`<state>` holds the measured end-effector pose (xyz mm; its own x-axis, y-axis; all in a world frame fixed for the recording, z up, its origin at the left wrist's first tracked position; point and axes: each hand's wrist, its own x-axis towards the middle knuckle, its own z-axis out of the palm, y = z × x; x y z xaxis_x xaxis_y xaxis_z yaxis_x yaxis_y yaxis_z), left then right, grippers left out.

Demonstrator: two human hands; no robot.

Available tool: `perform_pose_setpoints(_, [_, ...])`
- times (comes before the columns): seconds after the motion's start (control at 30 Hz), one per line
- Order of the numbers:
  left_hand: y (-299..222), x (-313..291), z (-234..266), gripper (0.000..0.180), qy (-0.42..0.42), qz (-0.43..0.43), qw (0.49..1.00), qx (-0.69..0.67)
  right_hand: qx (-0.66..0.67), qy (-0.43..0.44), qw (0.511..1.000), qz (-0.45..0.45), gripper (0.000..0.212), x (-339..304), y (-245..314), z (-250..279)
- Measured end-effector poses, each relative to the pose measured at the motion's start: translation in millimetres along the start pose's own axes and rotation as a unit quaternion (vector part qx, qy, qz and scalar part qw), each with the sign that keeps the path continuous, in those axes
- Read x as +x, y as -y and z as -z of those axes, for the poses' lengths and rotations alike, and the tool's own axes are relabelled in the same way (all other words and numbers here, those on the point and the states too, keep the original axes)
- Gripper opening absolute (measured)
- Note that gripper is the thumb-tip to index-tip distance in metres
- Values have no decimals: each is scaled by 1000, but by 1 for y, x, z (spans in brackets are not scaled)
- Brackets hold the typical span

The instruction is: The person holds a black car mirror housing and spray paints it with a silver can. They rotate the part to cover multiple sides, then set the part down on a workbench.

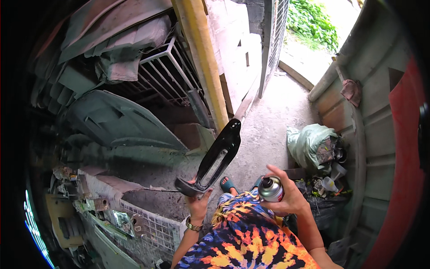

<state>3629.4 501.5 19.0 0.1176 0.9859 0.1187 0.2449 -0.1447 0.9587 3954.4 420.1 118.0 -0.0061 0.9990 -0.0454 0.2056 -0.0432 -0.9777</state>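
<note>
Two full hands. Left hand (198, 207): clamped on the low, wide end of a long black part (212, 158), with fingers tucked under and around. Right hand (293, 195): wrapped round a silver spray can (271, 193), with one finger poking up near the black top (267, 182).

Leans up and away from the body, in front of the yellow post (204, 62) and over the gray floor (264, 148), with a long slot through the middle. Looks hard and stiff, not likely to bend or snap. Maybe a bit heavy, with most of the length past the grip, so could tip. Very shiny, so maybe slippery; cannot tell if wet or dry. Best to hold by the wide end and keep off the shiny sides. For the can, expect smooth, hard, round sides; best to squeeze around the middle.

Farther out: a gold watch (194, 225) near the left hand, a bright shirt (251, 237), and a blue-green sandal (228, 185) below. Off to the right, a pale green sack (307, 143). Off to the left, a wire grid (150, 219). Far up, green plants (311, 22).
</note>
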Motion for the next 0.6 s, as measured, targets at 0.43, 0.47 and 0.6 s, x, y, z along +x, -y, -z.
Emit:
perform_pose_setpoints(0.43, [20,30,-18,69,-63,-16,994,-87,33,38,988,144,97,5,15,-11])
perform_pose_setpoints(0.47, [18,34,-22,68,-66,-12,994,-91,27,33,984,172,95,8,16,-18])
perform_pose_setpoints(0.6, [2,56,-47,65,-53,5,989,-139,10,182,958,222,79,35,33,-64])
